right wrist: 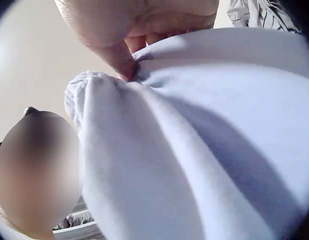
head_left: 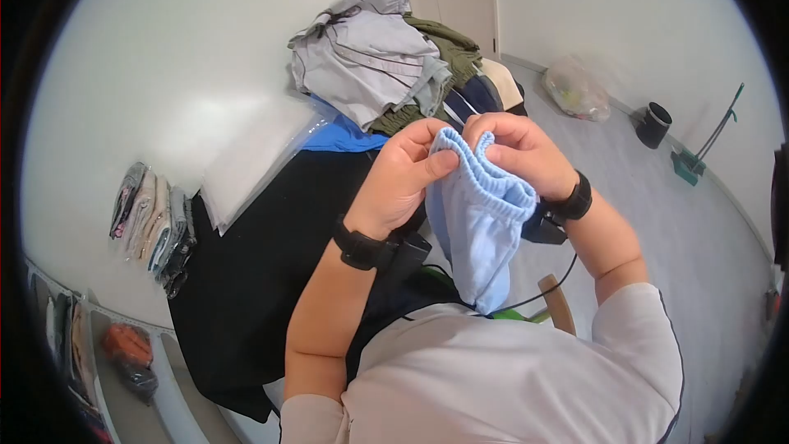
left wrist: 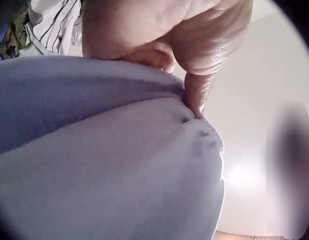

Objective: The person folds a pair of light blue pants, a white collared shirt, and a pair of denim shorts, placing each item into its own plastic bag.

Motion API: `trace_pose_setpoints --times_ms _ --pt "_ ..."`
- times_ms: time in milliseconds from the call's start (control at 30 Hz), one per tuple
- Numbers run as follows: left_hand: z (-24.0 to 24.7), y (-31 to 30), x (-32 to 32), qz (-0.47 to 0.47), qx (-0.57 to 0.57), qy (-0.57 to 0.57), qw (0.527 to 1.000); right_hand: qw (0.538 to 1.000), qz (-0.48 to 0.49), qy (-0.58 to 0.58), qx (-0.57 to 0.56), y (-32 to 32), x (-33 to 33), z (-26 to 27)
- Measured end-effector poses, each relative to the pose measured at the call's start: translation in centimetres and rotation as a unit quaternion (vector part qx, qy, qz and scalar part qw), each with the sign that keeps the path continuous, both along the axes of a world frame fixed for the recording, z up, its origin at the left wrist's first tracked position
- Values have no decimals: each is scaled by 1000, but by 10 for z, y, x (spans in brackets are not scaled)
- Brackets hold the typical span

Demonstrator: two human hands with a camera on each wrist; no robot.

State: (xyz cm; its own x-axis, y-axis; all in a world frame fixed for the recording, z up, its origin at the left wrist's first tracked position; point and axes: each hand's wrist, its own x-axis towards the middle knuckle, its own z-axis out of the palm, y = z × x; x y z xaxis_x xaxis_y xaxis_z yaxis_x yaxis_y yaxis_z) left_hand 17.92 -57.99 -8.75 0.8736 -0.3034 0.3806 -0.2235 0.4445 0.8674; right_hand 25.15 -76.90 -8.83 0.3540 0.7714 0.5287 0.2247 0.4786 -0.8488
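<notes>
A light blue garment [head_left: 481, 222] with a gathered elastic edge hangs from both hands in front of the chest. The left hand [head_left: 404, 166] pinches the edge at its left side, thumb on the near face. At the right of that, the right hand [head_left: 526, 152] pinches the same edge between thumb and fingers. In the left wrist view the cloth [left wrist: 104, 165] fills the lower left, with the left hand [left wrist: 169, 35] gripping its top. The right wrist view has the right hand [right wrist: 134, 30] pinching the gathered edge of the cloth [right wrist: 144, 150].
A black-covered table [head_left: 263, 279] carries clear plastic bags [head_left: 259, 152] and a heap of clothes [head_left: 362, 57]. Folded garments [head_left: 156, 222] lie at its left. A shelf [head_left: 177, 378] stands lower left. On the floor are a black bin [head_left: 654, 125], a filled bag [head_left: 577, 89] and a green dustpan [head_left: 687, 166].
</notes>
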Motion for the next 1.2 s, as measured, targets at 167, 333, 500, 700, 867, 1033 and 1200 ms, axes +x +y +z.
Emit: trace_pose_setpoints --times_ms 167,333,500,700,867,1033,1200 --pt "-7 8 8 21 13 -7 1000 999 -28 -19 31 12 -3 -2" --pt "-7 13 15 80 100 -13 992 996 -66 -46 44 12 -8 4" --pt "0 18 15 185 217 -34 958 992 -116 -42 -15 10 4 2" --pt "26 21 4 202 260 34 944 950 -295 -14 -97 22 12 -9" --pt "14 14 22 323 543 -183 753 952 -300 18 -60 38 1 -13" --pt "18 14 34 269 580 -171 750 931 -353 -87 -44 34 10 -22" --pt "35 21 30 200 562 -185 781 931 -284 -209 -96 9 31 -40"
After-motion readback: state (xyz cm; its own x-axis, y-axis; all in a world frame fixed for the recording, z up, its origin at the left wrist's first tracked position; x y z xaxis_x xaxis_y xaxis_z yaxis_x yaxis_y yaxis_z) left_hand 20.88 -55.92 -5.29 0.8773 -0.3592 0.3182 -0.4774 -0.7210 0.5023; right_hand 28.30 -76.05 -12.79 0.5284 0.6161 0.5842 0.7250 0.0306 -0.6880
